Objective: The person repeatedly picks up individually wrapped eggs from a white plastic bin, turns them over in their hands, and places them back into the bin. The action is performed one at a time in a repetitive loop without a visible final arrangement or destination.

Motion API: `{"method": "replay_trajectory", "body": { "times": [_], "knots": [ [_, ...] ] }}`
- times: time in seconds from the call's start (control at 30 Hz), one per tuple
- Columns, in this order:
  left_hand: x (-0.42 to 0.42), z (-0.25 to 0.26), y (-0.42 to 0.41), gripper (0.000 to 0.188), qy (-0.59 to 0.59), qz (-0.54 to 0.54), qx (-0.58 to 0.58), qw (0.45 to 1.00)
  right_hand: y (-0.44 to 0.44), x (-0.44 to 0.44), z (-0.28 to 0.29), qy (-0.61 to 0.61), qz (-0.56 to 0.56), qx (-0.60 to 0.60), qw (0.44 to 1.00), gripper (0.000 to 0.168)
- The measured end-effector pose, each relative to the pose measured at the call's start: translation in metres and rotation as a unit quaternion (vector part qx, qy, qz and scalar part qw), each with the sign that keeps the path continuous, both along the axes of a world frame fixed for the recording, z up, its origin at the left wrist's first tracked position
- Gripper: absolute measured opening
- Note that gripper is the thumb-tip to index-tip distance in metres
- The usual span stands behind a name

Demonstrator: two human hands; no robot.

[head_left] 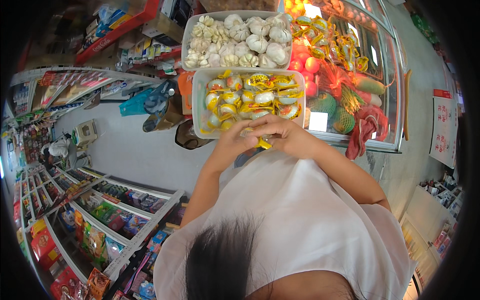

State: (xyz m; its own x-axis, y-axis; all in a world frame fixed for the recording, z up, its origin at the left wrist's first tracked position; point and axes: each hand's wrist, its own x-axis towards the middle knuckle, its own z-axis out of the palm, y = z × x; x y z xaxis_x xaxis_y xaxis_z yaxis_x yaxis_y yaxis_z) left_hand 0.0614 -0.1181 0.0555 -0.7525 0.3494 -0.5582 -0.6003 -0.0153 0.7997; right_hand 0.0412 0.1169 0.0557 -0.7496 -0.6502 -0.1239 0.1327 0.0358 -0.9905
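My left hand [234, 139] and my right hand [294, 138] meet in front of my chest, fingers overlapping. Between them they grip a small packet in a yellow and clear wrapper [264, 143]; my fingers hide most of it. It resembles the individually wrapped eggs [264, 97] that fill the translucent plastic tub [195, 95] just beyond my hands. My fingers are close to the tub's near rim. Behind that tub, a second plastic tub [185, 52] is full of garlic bulbs [257, 43].
To the right, a glass-sided case [394, 112] holds vegetables, netted melons and more wrapped packets [337, 45]. A red mesh bag [358, 137] hangs over its edge. Bags [165, 114] stand on the floor at left. Beyond are stocked shelves [123, 240], a stool [85, 134] and a bending person [62, 148].
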Motion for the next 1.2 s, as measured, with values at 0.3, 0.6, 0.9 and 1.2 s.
{"method": "replay_trajectory", "body": {
  "times": [0.3,0.6,0.9,1.2],
  "knots": [
    [-0.019,-0.040,-0.011,0.058,0.127,-0.107,-0.209,0.964,0.053,-0.014,-0.020,-0.148,-0.210,0.103,0.961,0.034],
    [-0.032,-0.033,0.020,0.046,0.160,-0.201,-0.309,0.916,0.099,-0.009,-0.032,-0.146,-0.310,0.111,0.933,0.028],
    [-0.017,-0.037,0.024,0.037,0.311,-0.189,-0.363,0.858,0.099,-0.007,-0.048,-0.132,-0.293,0.112,0.941,0.025],
    [-0.027,-0.018,0.024,0.037,0.299,-0.213,-0.399,0.840,0.133,-0.030,-0.075,-0.118,-0.325,0.129,0.929,0.017]
  ]
}}
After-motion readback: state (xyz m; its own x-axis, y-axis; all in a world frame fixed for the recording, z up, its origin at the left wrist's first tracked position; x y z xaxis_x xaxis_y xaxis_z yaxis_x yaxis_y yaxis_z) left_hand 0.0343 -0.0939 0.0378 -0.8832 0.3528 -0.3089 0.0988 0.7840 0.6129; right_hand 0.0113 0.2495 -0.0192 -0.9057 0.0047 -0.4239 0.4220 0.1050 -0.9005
